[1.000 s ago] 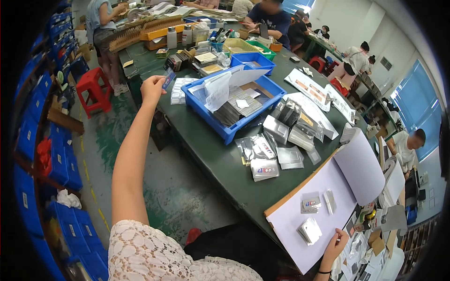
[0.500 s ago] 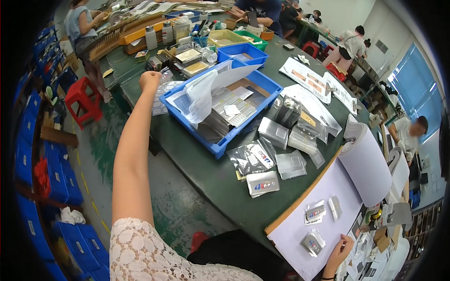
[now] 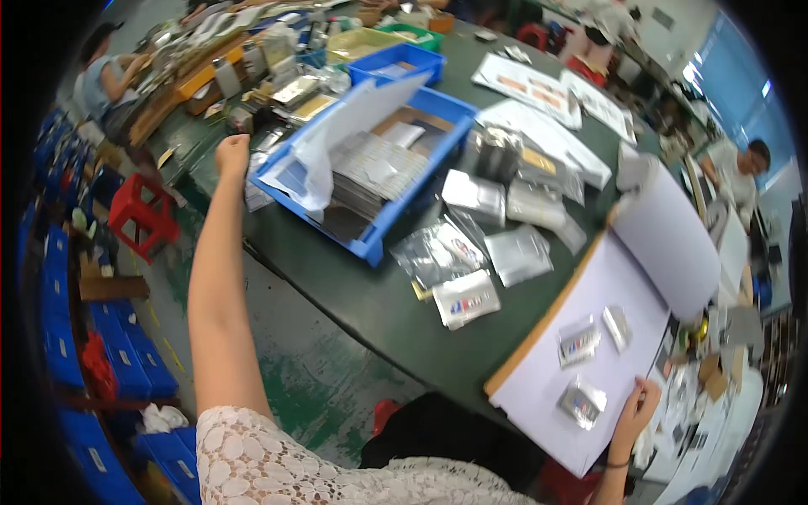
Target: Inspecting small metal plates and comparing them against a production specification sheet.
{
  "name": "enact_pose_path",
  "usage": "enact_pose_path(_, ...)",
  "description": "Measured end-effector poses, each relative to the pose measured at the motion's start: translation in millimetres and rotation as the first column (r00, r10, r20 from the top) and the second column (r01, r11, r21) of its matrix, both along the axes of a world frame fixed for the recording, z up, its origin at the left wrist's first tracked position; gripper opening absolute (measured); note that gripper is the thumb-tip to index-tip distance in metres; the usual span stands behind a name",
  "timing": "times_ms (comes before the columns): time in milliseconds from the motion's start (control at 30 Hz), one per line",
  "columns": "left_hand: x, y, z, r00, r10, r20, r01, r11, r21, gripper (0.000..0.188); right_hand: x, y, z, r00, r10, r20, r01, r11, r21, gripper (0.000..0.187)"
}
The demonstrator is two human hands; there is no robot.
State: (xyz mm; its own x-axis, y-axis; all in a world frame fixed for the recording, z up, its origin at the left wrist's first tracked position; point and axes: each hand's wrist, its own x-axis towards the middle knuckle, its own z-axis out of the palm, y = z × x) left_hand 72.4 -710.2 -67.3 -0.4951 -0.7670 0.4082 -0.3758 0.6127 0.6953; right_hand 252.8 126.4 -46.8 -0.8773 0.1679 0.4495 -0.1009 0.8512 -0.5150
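Left hand (image 3: pixel 232 156) has neared the blue tray (image 3: pixel 369 247) holding papers (image 3: pixel 370 118).

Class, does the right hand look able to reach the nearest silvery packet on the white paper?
Probably yes: the right hand is beside that silvery packet, only bare white paper between.

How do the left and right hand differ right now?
The left hand is curled fist-like; the right hand is loosely open. The left is beside the large blue bin, the right at the edge of the white paper. The right wrist wears a dark band; the left wrist doesn't. Both are ungloved.
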Motion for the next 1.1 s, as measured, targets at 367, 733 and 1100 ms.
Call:
enact_pose_path(367,7,6,98,0.808,-0.552,-0.206,0.526,0.833,-0.172,0.034,-16,11,4,0.993,0.053,-0.109,-0.064,0.993,-0.103,0.015)
enact_pose_path(733,121,517,167,-0.139,-0.878,0.458,0.987,-0.163,-0.014,0.058,29,7,19,0.990,0.132,-0.041,-0.133,0.991,-0.022,0.023)
enact_pose_path(1100,128,596,132,-0.417,-0.722,0.552,0.907,-0.293,0.303,0.076,37,8,14,0.985,0.171,-0.035,-0.172,0.983,-0.058,0.026)
